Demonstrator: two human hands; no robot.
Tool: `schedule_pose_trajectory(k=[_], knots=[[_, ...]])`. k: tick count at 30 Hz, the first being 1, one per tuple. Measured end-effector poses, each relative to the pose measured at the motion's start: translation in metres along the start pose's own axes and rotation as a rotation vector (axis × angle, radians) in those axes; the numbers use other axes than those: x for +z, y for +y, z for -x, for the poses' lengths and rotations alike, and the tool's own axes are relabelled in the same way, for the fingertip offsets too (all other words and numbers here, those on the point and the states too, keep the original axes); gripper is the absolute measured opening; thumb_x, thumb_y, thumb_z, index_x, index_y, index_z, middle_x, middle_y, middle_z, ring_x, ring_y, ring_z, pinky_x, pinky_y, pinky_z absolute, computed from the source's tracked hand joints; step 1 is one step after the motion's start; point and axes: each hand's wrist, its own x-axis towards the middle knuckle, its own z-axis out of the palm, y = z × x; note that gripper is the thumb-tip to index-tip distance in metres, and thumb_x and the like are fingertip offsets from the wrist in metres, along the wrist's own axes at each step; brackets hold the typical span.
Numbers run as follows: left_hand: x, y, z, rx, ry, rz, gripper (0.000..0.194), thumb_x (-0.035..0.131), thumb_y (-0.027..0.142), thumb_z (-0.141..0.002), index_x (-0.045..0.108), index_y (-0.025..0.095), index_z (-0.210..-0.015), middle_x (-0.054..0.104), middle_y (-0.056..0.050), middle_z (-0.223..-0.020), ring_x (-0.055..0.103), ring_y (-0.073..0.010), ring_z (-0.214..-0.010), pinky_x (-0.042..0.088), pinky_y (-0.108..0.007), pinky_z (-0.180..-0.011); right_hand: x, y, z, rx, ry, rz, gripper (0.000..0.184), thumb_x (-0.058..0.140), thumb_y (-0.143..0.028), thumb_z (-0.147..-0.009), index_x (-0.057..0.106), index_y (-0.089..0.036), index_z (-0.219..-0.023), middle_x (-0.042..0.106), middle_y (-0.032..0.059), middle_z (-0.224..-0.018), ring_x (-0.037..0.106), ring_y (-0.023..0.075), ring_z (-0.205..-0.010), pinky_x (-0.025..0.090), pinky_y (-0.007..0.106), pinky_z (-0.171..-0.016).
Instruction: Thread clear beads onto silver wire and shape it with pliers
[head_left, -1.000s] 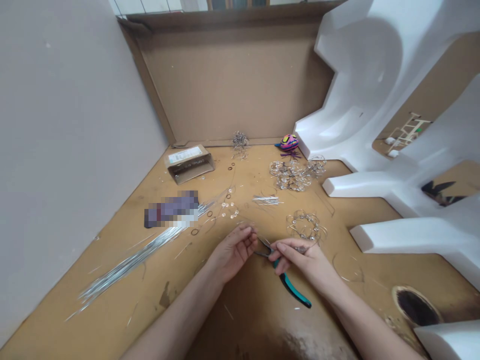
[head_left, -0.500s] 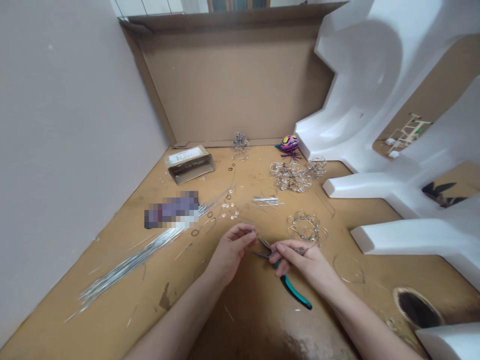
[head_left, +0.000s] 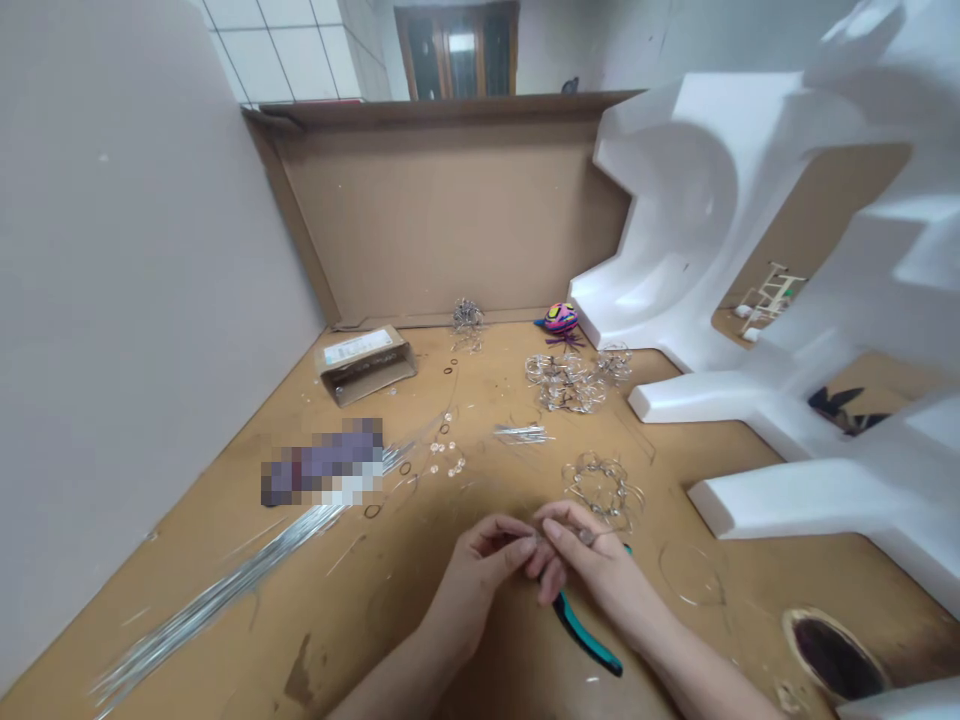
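My left hand (head_left: 480, 575) is closed in a pinch, its thumb and forefinger meeting at a thin metal wire that barely shows. Right beside it, my right hand (head_left: 592, 555) is curled around a pair of pliers (head_left: 589, 640), whose teal and black handle sticks out below the fingers. The jaws of the pliers are hidden behind the hands. A small clear bead (head_left: 586, 537) shows at the right thumb and forefinger. Just beyond the right hand lies a ring of wire and beads (head_left: 602, 488).
Long straight wires (head_left: 225, 600) lie at left beside a blurred purple item (head_left: 322, 465). Loose clear beads (head_left: 448, 460), short wires (head_left: 523, 434), beaded wire shapes (head_left: 566, 380) and an open small box (head_left: 366, 362) are farther back. White foam pieces (head_left: 780, 495) border the right side.
The view has tilted up. My hands have come together, fingertips now touching or nearly so. The plier jaws, visible before, are now covered by my right hand.
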Motion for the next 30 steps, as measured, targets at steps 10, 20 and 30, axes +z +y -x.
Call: schedule_pose_trajectory(k=[10, 20, 30], knots=[[0.000, 0.011, 0.004, 0.153, 0.031, -0.126, 0.011, 0.066, 0.026, -0.070, 0.060, 0.017, -0.067, 0.058, 0.001, -0.060, 0.052, -0.0119, -0.061, 0.041, -0.022, -0.062, 0.000, -0.001, 0.000, 0.081, -0.049, -0.076, 0.037, 0.073, -0.037, -0.062, 0.055, -0.015, -0.086, 0.066, 0.0030, -0.069, 0.063, 0.0148, -0.054, 0.047, 0.027, -0.055], [-0.003, 0.026, 0.008, 0.194, 0.094, -0.177, 0.013, 0.060, 0.029, -0.076, 0.061, 0.017, -0.072, 0.064, -0.003, -0.070, 0.059, -0.0145, -0.067, 0.045, -0.025, -0.067, -0.007, -0.005, 0.000, 0.044, -0.039, -0.002, 0.043, 0.070, -0.039, -0.065, 0.053, -0.016, -0.098, 0.067, 0.0025, -0.071, 0.063, 0.0141, -0.055, 0.048, 0.027, -0.056], [-0.010, 0.026, 0.005, 0.191, 0.167, -0.148, 0.012, 0.065, 0.028, -0.072, 0.059, 0.017, -0.070, 0.067, -0.003, -0.071, 0.062, -0.0154, -0.068, 0.048, -0.026, -0.068, -0.015, -0.015, -0.002, 0.012, 0.087, 0.108, 0.031, 0.071, -0.040, -0.062, 0.056, -0.016, -0.075, 0.063, 0.0001, -0.065, 0.061, 0.0126, -0.055, 0.048, 0.026, -0.056]])
